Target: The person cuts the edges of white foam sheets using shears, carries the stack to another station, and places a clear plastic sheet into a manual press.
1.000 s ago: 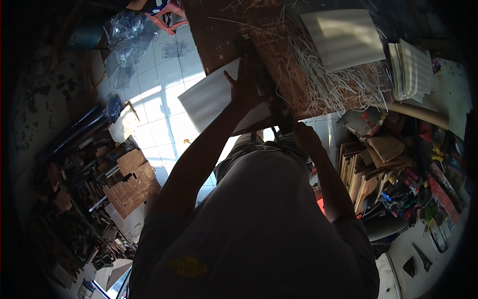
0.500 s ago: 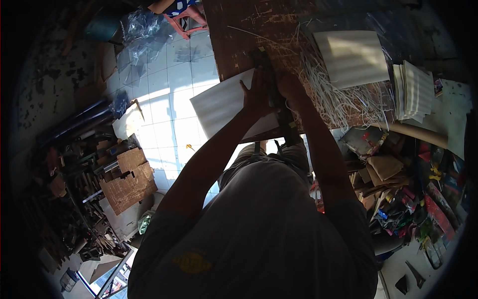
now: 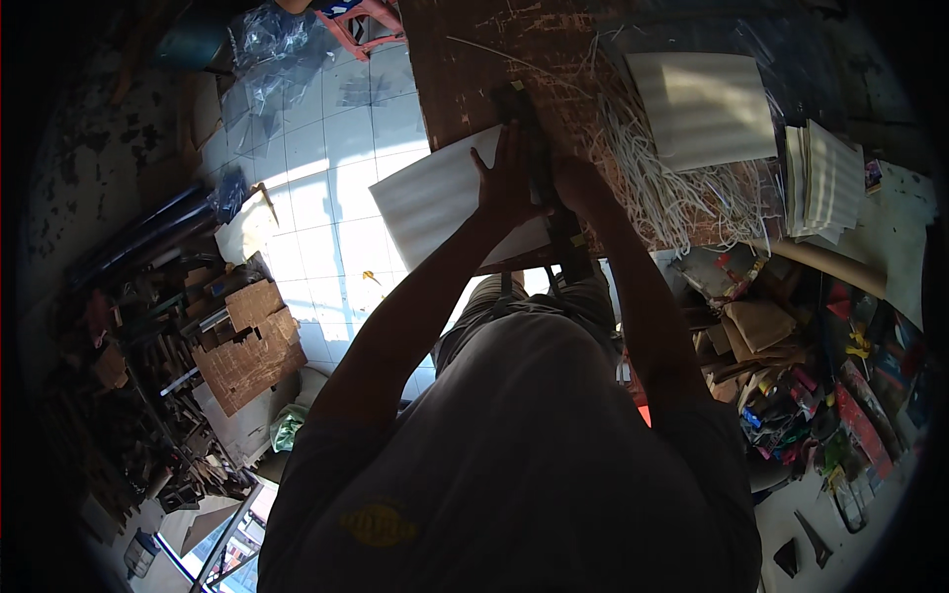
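A white, foam-like sheet (image 3: pixel 425 203) lies on the near left part of the brown worktable (image 3: pixel 465 69), its left corner sticking out past the edge. Along the sheet's right side runs a long dark straight bar (image 3: pixel 518 103). My left hand (image 3: pixel 506 188) is open, fingers spread, pressing on the sheet and the bar's left edge. Just right of the bar, my right hand (image 3: pixel 585 190) is closed, its fingers in shadow. Whatever it grips is hidden.
Thin white offcut strips (image 3: pixel 652 188) heap up right of my right hand. Beyond them lie a flat pale sheet (image 3: pixel 702 109) and a stack of cut sheets (image 3: pixel 822 183). Scrap wood and boards (image 3: pixel 252 351) crowd the left; tools and oddments (image 3: pixel 801 415) the right.
My right hand has slid a little toward me along the bar. My left hand stays spread on the sheet and bar. The whole view has shifted slightly.
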A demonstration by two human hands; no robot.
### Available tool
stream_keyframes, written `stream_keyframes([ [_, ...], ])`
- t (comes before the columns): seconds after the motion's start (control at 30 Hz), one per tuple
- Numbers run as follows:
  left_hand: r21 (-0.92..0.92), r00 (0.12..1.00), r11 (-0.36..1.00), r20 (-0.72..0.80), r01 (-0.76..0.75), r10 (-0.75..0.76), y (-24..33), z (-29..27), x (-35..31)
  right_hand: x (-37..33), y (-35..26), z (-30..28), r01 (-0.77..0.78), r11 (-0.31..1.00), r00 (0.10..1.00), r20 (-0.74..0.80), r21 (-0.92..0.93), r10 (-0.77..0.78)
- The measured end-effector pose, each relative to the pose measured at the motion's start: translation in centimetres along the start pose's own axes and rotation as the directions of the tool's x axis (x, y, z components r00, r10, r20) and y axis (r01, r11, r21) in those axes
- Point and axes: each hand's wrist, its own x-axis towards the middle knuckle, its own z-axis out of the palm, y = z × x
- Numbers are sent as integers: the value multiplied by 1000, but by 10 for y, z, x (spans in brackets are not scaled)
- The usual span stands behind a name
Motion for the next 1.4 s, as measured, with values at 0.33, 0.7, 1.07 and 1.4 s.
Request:
stream_keyframes([
  [0.33,51,999,999,34,14,-16,3,-6,0,-184,-3,55,-95,995,994,55,21,93],
  [0.7,54,1000,998,21,6,-7,6,-3,-3,-198,7,75,-106,994,989,105,19,103],
  [1.07,51,998,999,65,-9,6,4,-6,2,17,-3,-11,-63,997,988,-143,-43,56],
  [1.4,16,999,1000,48,1,-2,4,-5,2,55,-6,-11,-125,992,989,-81,21,126],
])
